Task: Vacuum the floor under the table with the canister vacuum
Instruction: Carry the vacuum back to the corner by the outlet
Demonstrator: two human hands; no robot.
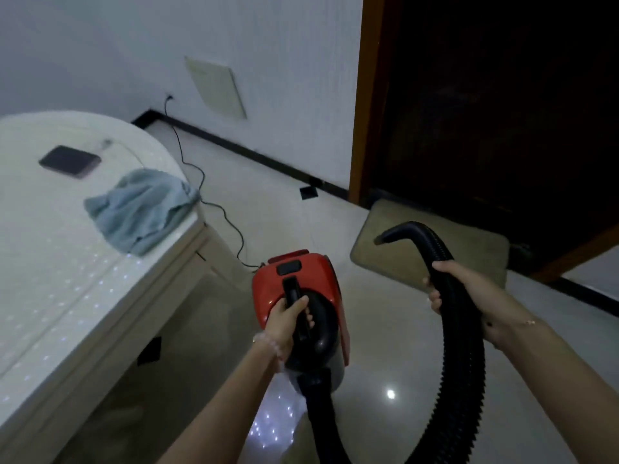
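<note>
While your left hand (pixel 288 316) has its fingers (pixel 303 301) curled round the black carry handle (pixel 293 288) of the red plastic canister vacuum (pixel 311 272), your right hand (pixel 459 289) grips the black ribbed hose (pixel 465 363) just short of its curved open end (pixel 388 234). That end is raised and points ahead of your right fingers, toward the beige doormat (pixel 469 249), not at the glossy pale tiled floor (pixel 385 329).

This looks like the positioning step, with no cleaning under way yet. The stretch you want lies left of your left fingers, in the shadow beneath the cream-white surface (pixel 50 246).

Next, the canister probably wants setting down close by. Then tip the hose end down to the tiles and swing it leftward under the edge.

Mind the thin black power cord (pixel 221 212) trailing beyond your left fingers to the wall. Mind also the grey-blue cloth (pixel 140 209) hanging over the corner, which suction could catch.
</note>
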